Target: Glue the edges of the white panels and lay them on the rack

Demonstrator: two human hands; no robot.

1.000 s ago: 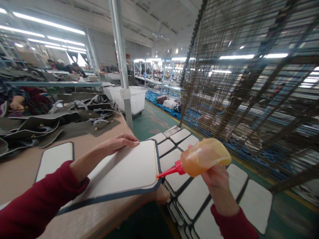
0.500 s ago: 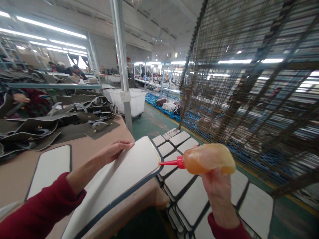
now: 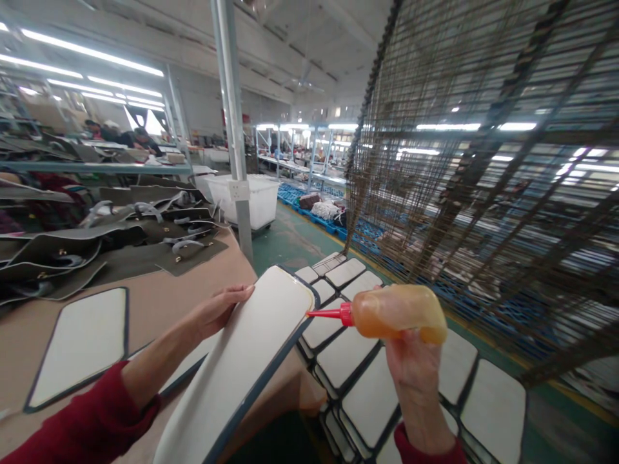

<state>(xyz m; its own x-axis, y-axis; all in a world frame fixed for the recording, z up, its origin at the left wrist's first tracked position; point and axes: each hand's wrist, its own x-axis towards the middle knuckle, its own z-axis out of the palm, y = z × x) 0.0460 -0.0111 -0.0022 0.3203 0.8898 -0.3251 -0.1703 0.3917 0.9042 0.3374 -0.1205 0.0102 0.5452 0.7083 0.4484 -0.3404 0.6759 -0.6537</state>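
My left hand (image 3: 227, 306) is closed on the edge of a white panel (image 3: 261, 341) with a dark border, thumb on top and fingers beneath. The panel is tilted and its near part curves downward. In my right hand (image 3: 413, 354) lies a squeeze bottle (image 3: 399, 312) of amber liquid, probably glue, tipped on its side. Its red nozzle (image 3: 326, 314) points left, with the tip at the panel's right border. A shiny line of liquid runs along the border round the far corner. Another panel (image 3: 82, 341) lies flat on the brown-covered table (image 3: 232, 258) to the left.
Stacked white panels (image 3: 372, 399) with dark borders stand low on the right, beside a wire rack (image 3: 464, 161). Dark bag pieces (image 3: 120, 232) with grey handles heap on the table's far left. A post (image 3: 236, 142) and a white bin (image 3: 261, 200) stand beyond.
The nozzle tip has moved from the panel's right corner onto its near right edge. My left hand has turned the panel steeper, uncovering another panel beneath my left forearm.
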